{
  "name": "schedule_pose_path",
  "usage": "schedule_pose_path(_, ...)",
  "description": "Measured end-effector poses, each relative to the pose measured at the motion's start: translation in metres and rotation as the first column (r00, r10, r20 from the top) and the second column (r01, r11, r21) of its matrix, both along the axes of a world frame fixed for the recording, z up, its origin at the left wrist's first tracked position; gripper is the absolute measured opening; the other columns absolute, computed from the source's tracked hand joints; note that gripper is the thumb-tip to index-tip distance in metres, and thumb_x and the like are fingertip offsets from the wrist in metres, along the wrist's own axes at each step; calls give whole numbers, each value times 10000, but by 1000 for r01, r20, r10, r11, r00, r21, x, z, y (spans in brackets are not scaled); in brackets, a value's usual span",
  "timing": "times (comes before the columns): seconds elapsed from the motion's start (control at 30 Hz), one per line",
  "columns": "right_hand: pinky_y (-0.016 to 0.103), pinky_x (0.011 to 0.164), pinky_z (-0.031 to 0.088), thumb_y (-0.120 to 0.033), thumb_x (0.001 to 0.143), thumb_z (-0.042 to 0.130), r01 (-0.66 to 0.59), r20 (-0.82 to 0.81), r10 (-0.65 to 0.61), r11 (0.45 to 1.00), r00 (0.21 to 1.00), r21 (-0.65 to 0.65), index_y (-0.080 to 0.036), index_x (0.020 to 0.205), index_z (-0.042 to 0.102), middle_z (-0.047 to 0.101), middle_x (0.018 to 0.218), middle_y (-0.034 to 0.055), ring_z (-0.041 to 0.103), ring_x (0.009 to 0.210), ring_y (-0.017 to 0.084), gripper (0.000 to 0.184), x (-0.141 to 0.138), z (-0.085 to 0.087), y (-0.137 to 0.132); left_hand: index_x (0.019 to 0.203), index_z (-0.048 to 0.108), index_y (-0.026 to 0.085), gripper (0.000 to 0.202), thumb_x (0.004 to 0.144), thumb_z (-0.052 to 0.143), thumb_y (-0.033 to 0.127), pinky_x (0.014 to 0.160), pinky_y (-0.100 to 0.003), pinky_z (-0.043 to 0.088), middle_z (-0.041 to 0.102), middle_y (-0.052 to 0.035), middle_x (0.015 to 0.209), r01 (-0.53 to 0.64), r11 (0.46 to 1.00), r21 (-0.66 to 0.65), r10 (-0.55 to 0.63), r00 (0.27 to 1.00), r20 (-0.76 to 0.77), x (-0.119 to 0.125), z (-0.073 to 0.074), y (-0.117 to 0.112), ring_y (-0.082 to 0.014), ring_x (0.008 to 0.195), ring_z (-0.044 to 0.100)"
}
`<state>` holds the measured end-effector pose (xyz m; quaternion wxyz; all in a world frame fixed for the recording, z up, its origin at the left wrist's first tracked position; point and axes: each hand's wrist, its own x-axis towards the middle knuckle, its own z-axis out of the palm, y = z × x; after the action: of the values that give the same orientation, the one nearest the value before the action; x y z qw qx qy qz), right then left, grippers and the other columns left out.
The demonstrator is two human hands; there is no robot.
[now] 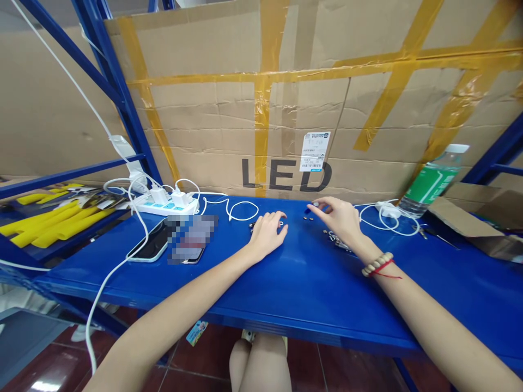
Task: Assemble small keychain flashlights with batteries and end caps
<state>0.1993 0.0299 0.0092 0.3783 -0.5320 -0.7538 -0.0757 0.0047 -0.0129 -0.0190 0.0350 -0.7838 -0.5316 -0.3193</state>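
My right hand (339,219) pinches a small silver disc (315,204) between thumb and fingertips, just above the table. Below it lie a couple of small round discs (311,219), and another small disc (324,232) sits closer to the wrist. Metal clasps, perhaps key-ring hardware (341,243), lie partly hidden under that hand. My left hand (267,235) rests on the blue table with curved fingers, its thumb apart from the index finger. Small metal pieces (252,225) show beside and beneath its fingers; whether it touches them I cannot tell.
Two phones (151,242) and a white power strip (165,207) with plugs and cables are on the left. At right stand a green-labelled bottle (433,182), a white charger cable (388,210) and an open cardboard box (474,223). Taped cardboard (212,125) walls the back.
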Motion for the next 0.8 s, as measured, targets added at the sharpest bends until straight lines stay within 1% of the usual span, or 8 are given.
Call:
schedule_pose_path(0.13,197,574,419,-447,811,532,-392,80,391,920,917,-1,-201,900,650,661,758,11,573,594,103,287,-19,-1,-16,1058,516,196,325,810,529,406,753,-323,429,621,-20,843,72,997,10,-72,997,-25,1,-1,0,-202,847,561)
schedule_pose_path(0.23,193,565,409,-446,839,492,-480,141,475,877,869,0,-186,910,644,655,757,19,562,591,99,309,-30,-3,-26,985,554,172,227,834,505,334,807,-324,426,619,-49,917,108,994,15,-106,991,-85,1,-2,2,-202,891,558)
schedule_pose_path(0.3,191,560,401,-452,844,482,-480,180,471,877,864,8,-192,917,647,657,751,17,572,605,101,317,-32,-3,-28,911,577,165,151,854,470,257,801,-313,429,616,-51,904,115,993,17,-112,986,-121,1,-2,2,-192,875,558)
schedule_pose_path(0.4,193,569,397,-423,864,462,-373,201,358,927,912,41,-222,948,644,678,844,7,614,699,114,284,-26,-1,-24,857,588,158,218,889,417,289,759,-306,441,609,-50,849,88,995,55,-81,989,-128,0,0,3,-188,831,554)
schedule_pose_path(0.5,213,612,410,-332,898,409,-145,145,132,986,981,79,-232,969,633,681,963,0,627,857,152,255,-13,2,-13,803,588,156,309,903,378,359,734,-302,446,598,-50,813,48,996,76,-40,994,-101,0,2,1,-184,804,552)
schedule_pose_path(0.6,237,597,416,-284,875,424,46,126,-45,999,991,-5,-238,980,632,688,954,3,636,823,170,238,-1,1,-2,751,583,154,340,911,353,347,724,-298,447,597,-47,798,35,998,57,-31,997,-69,1,3,-1,-179,793,555)
schedule_pose_path(0.7,254,618,432,-240,835,460,130,203,-101,982,974,-136,-240,988,638,686,964,13,632,828,184,234,4,-3,4,735,591,153,355,915,333,318,741,-310,444,601,-49,807,30,999,23,-29,999,-43,2,3,-2,-182,804,558)
schedule_pose_path(0.8,274,696,451,-219,833,450,127,330,-38,959,943,-255,-219,1025,632,657,1049,43,609,923,205,264,2,-9,5,737,604,155,359,914,324,293,763,-317,441,604,-49,820,33,999,1,-33,999,-35,2,4,-3,-183,820,559)
